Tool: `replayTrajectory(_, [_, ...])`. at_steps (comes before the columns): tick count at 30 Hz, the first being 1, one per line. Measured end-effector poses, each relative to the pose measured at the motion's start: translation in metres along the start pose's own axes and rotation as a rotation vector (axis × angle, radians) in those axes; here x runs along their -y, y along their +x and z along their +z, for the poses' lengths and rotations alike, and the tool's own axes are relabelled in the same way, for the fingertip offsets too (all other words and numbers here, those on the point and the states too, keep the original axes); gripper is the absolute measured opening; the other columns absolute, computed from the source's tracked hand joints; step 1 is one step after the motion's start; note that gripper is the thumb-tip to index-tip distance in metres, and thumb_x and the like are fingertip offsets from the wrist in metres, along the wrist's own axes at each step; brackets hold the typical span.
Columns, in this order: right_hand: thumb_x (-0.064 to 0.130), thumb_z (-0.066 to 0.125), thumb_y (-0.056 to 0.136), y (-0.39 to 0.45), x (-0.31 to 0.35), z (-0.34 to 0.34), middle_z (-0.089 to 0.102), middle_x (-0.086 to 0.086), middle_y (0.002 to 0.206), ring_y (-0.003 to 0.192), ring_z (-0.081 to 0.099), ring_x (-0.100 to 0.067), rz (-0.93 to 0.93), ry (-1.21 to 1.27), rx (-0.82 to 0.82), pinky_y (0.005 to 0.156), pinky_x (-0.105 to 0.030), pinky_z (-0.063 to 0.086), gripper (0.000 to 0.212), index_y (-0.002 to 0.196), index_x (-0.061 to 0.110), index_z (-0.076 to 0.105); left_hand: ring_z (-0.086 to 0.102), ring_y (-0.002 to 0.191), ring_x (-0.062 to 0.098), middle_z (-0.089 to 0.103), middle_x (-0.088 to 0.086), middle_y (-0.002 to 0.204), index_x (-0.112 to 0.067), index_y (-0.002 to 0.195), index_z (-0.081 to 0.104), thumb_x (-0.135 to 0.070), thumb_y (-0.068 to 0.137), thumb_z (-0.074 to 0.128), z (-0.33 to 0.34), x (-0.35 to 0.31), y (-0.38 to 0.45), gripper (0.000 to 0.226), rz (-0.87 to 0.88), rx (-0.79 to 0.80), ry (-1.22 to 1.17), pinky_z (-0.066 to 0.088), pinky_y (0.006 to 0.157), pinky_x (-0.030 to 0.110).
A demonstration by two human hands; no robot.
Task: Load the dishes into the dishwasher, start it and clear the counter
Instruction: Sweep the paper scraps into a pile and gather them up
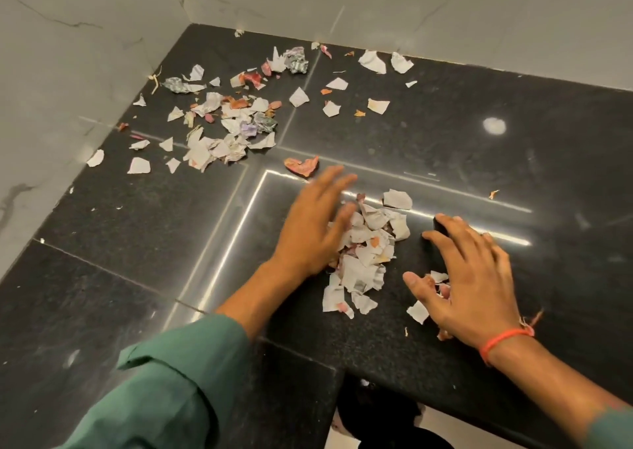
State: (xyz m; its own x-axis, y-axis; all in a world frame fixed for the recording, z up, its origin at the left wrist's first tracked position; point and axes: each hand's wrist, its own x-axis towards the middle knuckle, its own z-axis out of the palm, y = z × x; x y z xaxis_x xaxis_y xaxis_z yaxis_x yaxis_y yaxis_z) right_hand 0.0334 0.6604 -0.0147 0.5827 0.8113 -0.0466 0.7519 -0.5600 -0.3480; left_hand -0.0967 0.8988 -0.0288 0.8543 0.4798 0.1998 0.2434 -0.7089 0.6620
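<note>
Black stone counter (479,147) in a marble-walled corner; left hand (315,229) and right hand (469,277), fingers spread, flank a scrap pile (366,253).

We note a corner where two pale marbled walls (376,3) meet — grey veins running through the slabs, thin seams between them. Below lies a polished black stone surface (513,123) with visible joint lines, catching bright streaks and one round spot of overhead light (494,126). A strip of pale floor (346,440) shows beneath its front edge.

Scraps pile (368,253) lies on counter (479,161), between both hands.
</note>
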Motion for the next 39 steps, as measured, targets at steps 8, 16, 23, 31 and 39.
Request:
replayTrajectory(8, [0.078, 0.035, 0.086, 0.0, 0.0, 0.001, 0.029, 0.008, 0.161, 0.153, 0.018, -0.014, 0.001, 0.0, -0.009, 0.122, -0.048, 0.013, 0.075, 0.14, 0.03, 0.05, 0.021, 0.155, 0.019, 0.031, 0.002, 0.165, -0.022, 0.156, 0.038, -0.05, 0.108, 0.03, 0.0, 0.02, 0.037, 0.056, -0.165, 0.046, 0.273, 0.023, 0.125, 0.049])
replayTrajectory(16, [0.08, 0.026, 0.09, -0.001, 0.001, 0.0, 0.029, 0.009, 0.162, 0.153, 0.017, -0.011, -0.001, 0.005, -0.028, 0.123, -0.048, 0.013, 0.077, 0.147, 0.03, 0.042, 0.024, 0.154, 0.007, 0.037, -0.004, 0.163, -0.023, 0.156, 0.039, -0.04, 0.11, 0.03, 0.034, -0.052, -0.022, 0.05, 0.113, 0.23, 0.05, 0.022, 0.127, 0.037])
replayTrajectory(23, [0.08, 0.025, 0.09, 0.0, 0.0, 0.0, 0.026, 0.009, 0.163, 0.153, 0.015, -0.011, 0.006, -0.011, -0.017, 0.124, -0.048, 0.012, 0.083, 0.153, 0.028, 0.035, 0.036, 0.149, 0.015, 0.048, 0.001, 0.155, -0.019, 0.15, 0.046, -0.041, 0.109, 0.036, 0.019, -0.024, 0.001, 0.048, -0.156, -0.086, -0.129, 0.037, 0.117, 0.049])
replayTrajectory(31, [0.082, 0.021, 0.089, -0.001, 0.001, 0.0, 0.014, 0.002, 0.168, 0.152, 0.019, -0.015, 0.025, 0.013, -0.02, 0.123, -0.048, 0.015, 0.091, 0.16, 0.024, 0.018, 0.004, 0.158, 0.012, 0.027, -0.007, 0.167, -0.029, 0.155, 0.041, -0.053, 0.105, 0.014, 0.056, -0.062, 0.022, 0.061, 0.028, 0.295, 0.182, -0.002, 0.127, 0.052])
replayTrajectory(39, [0.083, 0.022, 0.09, 0.0, -0.001, 0.0, 0.016, 0.003, 0.167, 0.153, 0.015, -0.015, 0.017, -0.018, 0.008, 0.125, -0.046, 0.008, 0.089, 0.158, 0.025, 0.023, 0.037, 0.143, -0.005, 0.054, -0.013, 0.149, -0.024, 0.138, 0.062, -0.037, 0.109, 0.036, 0.015, -0.064, -0.013, 0.041, -0.177, 0.073, -0.202, 0.03, 0.122, 0.04])
